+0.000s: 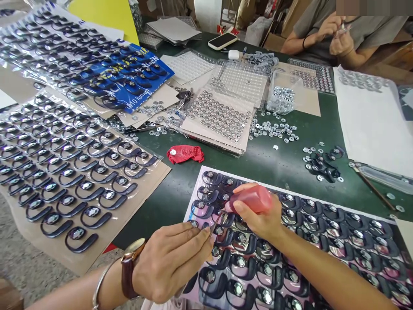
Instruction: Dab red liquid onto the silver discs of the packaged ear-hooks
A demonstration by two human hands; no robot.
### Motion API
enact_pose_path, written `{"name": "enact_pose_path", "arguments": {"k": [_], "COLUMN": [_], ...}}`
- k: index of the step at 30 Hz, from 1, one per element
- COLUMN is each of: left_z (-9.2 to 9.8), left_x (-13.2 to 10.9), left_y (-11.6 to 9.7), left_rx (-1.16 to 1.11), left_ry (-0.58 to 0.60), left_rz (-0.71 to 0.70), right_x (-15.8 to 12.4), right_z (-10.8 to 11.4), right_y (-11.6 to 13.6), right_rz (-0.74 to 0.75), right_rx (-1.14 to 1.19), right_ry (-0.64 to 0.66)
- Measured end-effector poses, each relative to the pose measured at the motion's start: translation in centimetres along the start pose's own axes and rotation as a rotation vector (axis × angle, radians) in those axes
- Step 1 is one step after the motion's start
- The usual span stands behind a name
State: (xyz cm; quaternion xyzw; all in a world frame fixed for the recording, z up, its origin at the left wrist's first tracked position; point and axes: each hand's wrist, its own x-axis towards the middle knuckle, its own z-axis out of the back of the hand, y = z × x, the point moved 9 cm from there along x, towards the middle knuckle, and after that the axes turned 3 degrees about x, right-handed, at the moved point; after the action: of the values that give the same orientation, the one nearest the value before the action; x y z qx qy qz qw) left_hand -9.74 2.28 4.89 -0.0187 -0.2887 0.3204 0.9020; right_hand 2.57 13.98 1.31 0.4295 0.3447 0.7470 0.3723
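My right hand (269,215) is wrapped round a red squeeze bottle (256,199), its tip pointing down-left at a black hook-shaped piece with a shiny round centre. Close beside that tip, my left hand (174,254) pinches thin metal tweezers (215,224). Both hands are over a sheet (201,172) covered with rows of such black pieces (240,261). A red cloth-like bundle (185,153) with a small silver disc on it lies behind the sheet.
More black pieces fill boards (158,172) at the left. Small silver discs (274,129), trays (219,116), a clear box (282,97) and a phone (222,41) lie on the green table (148,219). Across it, another person's hands (338,36) hold something small.
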Motion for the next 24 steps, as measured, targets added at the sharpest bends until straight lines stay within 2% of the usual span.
{"name": "enact_pose_path", "arguments": {"k": [7,24], "left_z": [-0.2,-0.5], "left_x": [-0.1,-0.3], "left_y": [-0.7,-0.3], "left_rx": [0.039,0.006], "left_ry": [0.027,0.087], "left_rz": [-0.028,-0.024], "right_x": [-0.1,0.0], "right_z": [-0.9,0.1], "right_y": [-0.1,-0.1], "right_rz": [-0.004,0.005], "right_rx": [0.042,-0.054], "right_ry": [0.081,-0.015]}}
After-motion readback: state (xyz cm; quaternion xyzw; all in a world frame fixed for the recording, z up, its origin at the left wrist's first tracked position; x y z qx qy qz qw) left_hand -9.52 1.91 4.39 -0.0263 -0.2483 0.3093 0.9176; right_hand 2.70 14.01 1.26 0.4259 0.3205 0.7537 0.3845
